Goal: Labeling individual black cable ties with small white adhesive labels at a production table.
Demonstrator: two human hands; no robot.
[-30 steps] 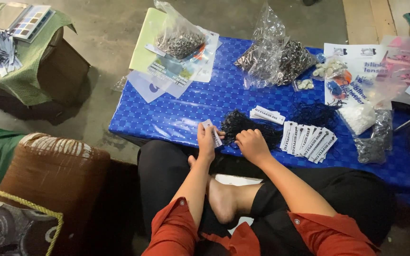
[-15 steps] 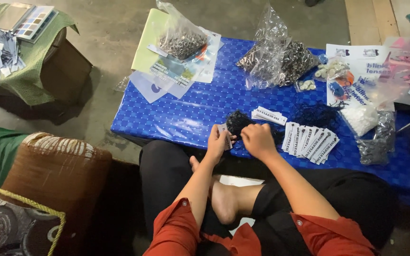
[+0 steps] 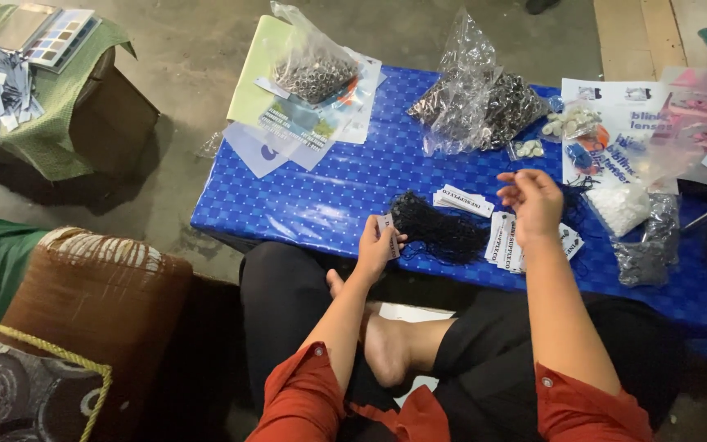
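1. Your left hand pinches 1 small white printed card tag between thumb and fingertips, at the near edge of the blue checked plastic table cover.
2. Your right hand hangs above the table with the fingers loosely curled and apart. Whether it holds a thin strand I cannot tell.
3. The tangled bundle of black thin cord lies on the cover between your 2 hands, just beside the held tag.
4. Done so far, as I judge it: a fanned row of white card tags lies under and just beside your right hand, and another short stack of white card tags sits beyond the cord. Whether any of these already carry cord is too small to tell.
5. Left, as I judge it: the tag in your left hand shows no cord on it, and the cord bundle looks largely unused.
6. The held tag stands nearly upright, its long axis running from near to far, its printed face tilted toward you.
7. The clear plastic bags of small metal parts lie well apart at the far side, untouched.
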